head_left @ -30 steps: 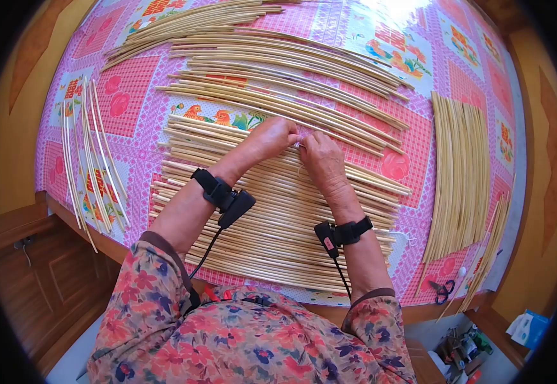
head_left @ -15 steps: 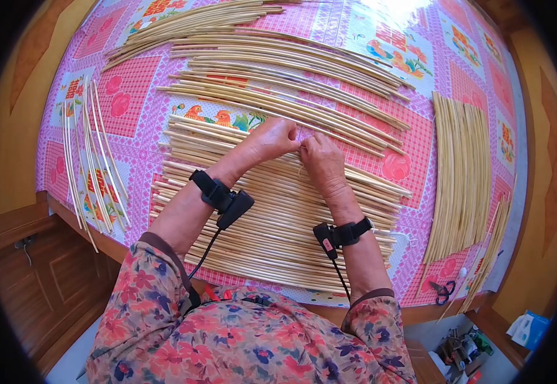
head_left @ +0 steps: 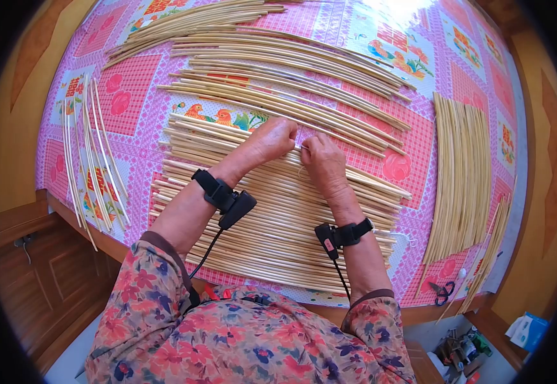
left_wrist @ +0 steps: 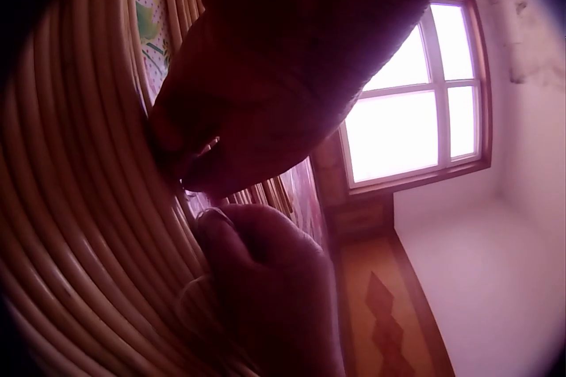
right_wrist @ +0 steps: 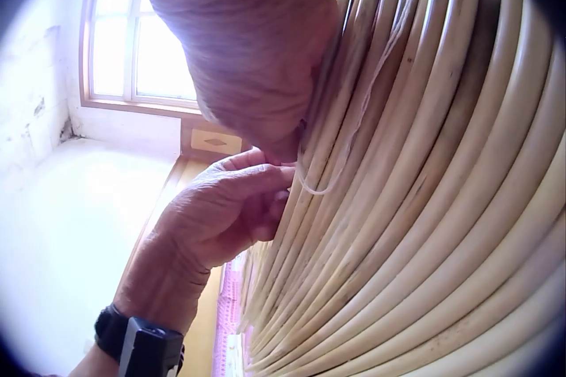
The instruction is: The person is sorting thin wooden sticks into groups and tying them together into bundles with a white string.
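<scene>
A mat of pale straight stalks (head_left: pixel 272 224) lies in close rows before the person. At its far edge, my left hand (head_left: pixel 271 139) pinches a thin white thread with thumb and forefinger, knuckles bent. Close beside it, my right hand (head_left: pixel 323 161) has its curled fingertips on the same thread, low over the farthest stalks. In the right wrist view, the white thread (right_wrist: pixel 361 121) loops loosely across the stalks towards the fingertips. The right hand's own fingertips are partly hidden there, and in the left wrist view the near hand is dark.
Loose stalks (head_left: pixel 278 96) lie in rows beyond the mat. A finished-looking stalk panel (head_left: pixel 461 179) is at the right, with scissors (head_left: pixel 443 292) near the table edge. Thin stalks (head_left: pixel 93 160) lie at the left on the patterned pink tablecloth (head_left: pixel 125 96).
The hands stay at the mat's far edge. Their fingertips were almost together a second ago and now stand slightly apart, the right hand having shifted a little to the right.
</scene>
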A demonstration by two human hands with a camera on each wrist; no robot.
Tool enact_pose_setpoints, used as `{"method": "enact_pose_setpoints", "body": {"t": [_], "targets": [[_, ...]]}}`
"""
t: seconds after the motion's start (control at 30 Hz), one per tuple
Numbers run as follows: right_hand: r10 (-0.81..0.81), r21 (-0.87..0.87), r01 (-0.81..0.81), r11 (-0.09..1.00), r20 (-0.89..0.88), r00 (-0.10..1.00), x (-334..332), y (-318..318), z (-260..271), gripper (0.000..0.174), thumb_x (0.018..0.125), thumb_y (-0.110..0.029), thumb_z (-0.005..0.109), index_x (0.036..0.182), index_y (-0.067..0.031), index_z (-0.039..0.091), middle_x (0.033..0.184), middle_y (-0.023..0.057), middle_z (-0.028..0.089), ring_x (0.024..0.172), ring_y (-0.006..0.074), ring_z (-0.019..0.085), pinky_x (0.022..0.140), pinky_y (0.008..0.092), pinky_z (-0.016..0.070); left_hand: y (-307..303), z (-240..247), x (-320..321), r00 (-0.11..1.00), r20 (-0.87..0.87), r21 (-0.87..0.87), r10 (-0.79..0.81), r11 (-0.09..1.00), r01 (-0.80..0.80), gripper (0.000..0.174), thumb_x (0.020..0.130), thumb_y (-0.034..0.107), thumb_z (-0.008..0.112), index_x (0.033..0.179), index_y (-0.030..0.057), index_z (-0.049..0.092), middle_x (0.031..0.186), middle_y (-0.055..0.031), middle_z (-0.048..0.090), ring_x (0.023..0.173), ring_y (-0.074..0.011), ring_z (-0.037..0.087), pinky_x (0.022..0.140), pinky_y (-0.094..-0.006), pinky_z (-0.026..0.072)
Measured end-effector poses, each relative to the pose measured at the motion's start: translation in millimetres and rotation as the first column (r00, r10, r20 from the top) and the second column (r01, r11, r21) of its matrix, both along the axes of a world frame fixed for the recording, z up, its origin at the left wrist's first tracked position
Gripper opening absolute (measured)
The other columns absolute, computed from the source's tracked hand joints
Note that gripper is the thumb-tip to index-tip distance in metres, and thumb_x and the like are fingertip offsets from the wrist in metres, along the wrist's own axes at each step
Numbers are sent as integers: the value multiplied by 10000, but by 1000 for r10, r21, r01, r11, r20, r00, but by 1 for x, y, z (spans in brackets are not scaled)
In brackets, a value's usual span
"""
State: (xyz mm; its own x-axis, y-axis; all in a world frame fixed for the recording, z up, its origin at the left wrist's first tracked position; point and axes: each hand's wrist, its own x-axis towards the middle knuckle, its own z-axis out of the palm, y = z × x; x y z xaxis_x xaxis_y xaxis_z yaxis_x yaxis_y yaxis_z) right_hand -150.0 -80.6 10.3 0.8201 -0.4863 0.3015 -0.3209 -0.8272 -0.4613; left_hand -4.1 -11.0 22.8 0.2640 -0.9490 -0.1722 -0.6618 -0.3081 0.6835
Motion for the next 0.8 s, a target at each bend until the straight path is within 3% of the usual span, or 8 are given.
{"method": "enact_pose_setpoints", "body": {"t": [0.27, 0.43, 0.57, 0.77, 0.8], "targets": [[57, 110, -51, 993, -54, 997, -3, -4, 3, 95, 701, -81, 583, 763, -53, 516, 749, 103, 514, 732, 277, 553, 632, 377, 474, -1, -1, -3, 994, 99, 20, 44, 999, -47, 60, 649, 64, 573, 676, 12, 583, 709, -174, 585, 717, -329, 574, 639, -410, 456], [79, 135, -70, 988, -62, 995, -3, -7, 7, 87, 699, -74, 583, 756, -54, 520, 745, 106, 515, 735, 281, 551, 622, 387, 469, -3, 9, -3, 996, 83, 173, 38, 984, -52, 68, 655, 82, 570, 676, 19, 587, 727, -172, 588, 734, -335, 576, 653, -418, 452], [82, 167, -68, 984, -79, 994, -4, -6, 8, 67, 702, -73, 580, 740, -55, 527, 745, 110, 515, 734, 284, 549, 620, 395, 465, -5, 3, -2, 995, 104, 196, -12, 981, -9, 62, 659, 79, 568, 675, 23, 589, 727, -170, 588, 739, -334, 576, 655, -413, 452], [74, 163, -60, 985, -83, 994, -4, -5, 11, 62, 708, -73, 581, 741, -49, 535, 743, 112, 516, 724, 287, 550, 620, 396, 467, 5, -1, -5, 987, 161, 82, -4, 997, -9, 71, 684, 76, 574, 743, 44, 598, 740, -139, 575, 780, -308, 574, 655, -399, 459], [74, 163, -60, 985, -82, 994, -4, -5, 10, 62, 708, -73, 581, 741, -49, 535, 743, 112, 516, 724, 287, 550, 620, 396, 467, 7, -2, -6, 990, 144, -28, 8, 1000, -4, 108, 692, 69, 575, 796, 66, 603, 761, -119, 575, 783, -294, 576, 657, -388, 465]]}}
